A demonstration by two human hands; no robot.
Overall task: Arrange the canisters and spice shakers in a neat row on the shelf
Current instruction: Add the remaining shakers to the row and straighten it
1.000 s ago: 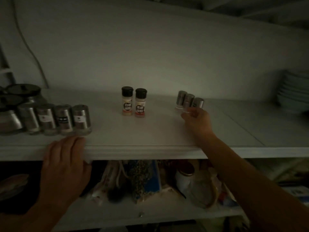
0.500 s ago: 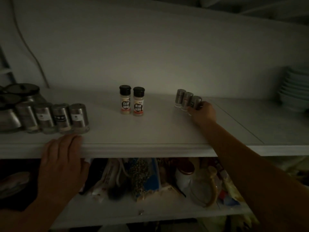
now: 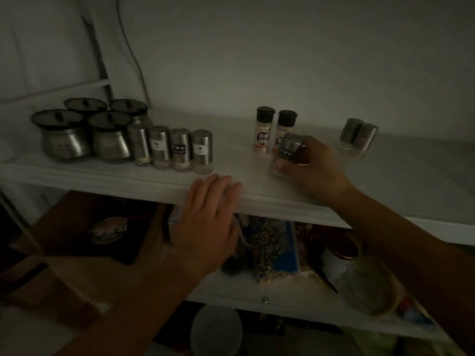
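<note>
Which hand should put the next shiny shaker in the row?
Probably the right hand: it grips a small steel spice shaker near the row of four steel shakers. The left hand only rests on the white shelf edge.

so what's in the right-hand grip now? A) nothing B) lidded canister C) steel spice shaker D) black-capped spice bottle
C: the right-hand grip is curled round a steel spice shaker, held in front of the two black-capped spice bottles.

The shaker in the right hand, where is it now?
Head view, right of centre: the shaker is held in front of the two black-capped bottles.
</note>
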